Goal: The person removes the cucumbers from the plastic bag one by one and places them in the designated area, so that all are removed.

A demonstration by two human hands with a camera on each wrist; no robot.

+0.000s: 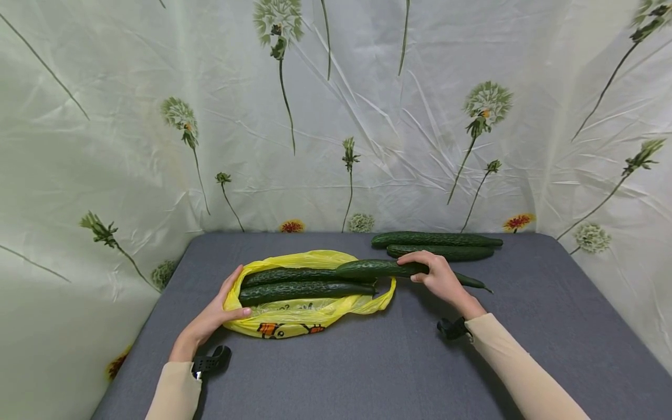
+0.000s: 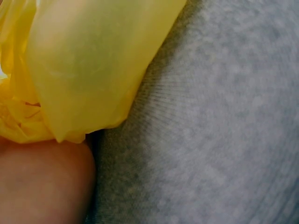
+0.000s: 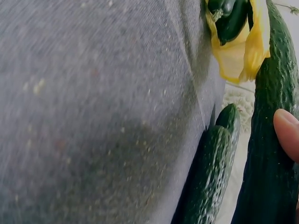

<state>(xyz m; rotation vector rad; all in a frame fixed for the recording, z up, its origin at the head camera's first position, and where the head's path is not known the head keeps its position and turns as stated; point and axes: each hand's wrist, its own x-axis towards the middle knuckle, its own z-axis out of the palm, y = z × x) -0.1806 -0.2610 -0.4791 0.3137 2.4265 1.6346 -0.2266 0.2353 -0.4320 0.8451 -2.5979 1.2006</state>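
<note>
A yellow plastic bag (image 1: 338, 309) with printed figures lies on its side, its mouth spread wide. Two dark green cucumbers, a rear one (image 1: 291, 276) and a front one (image 1: 307, 291), lie side by side inside it. My left hand (image 1: 212, 318) holds the bag's left end, thumb in front and fingers behind; the left wrist view shows yellow film (image 2: 93, 70) against that hand. Between thumb and fingers, my right hand (image 1: 441, 280) grips another cucumber (image 1: 367, 268). Its left end is over the bag's opening, while the thin stem end points right, past the hand.
Two more cucumbers, a longer one (image 1: 436, 238) and a shorter one (image 1: 446, 252), lie together near the back edge of the grey table (image 1: 367, 373). A pale curtain (image 1: 325, 192) with printed dandelions hangs behind and along both sides.
</note>
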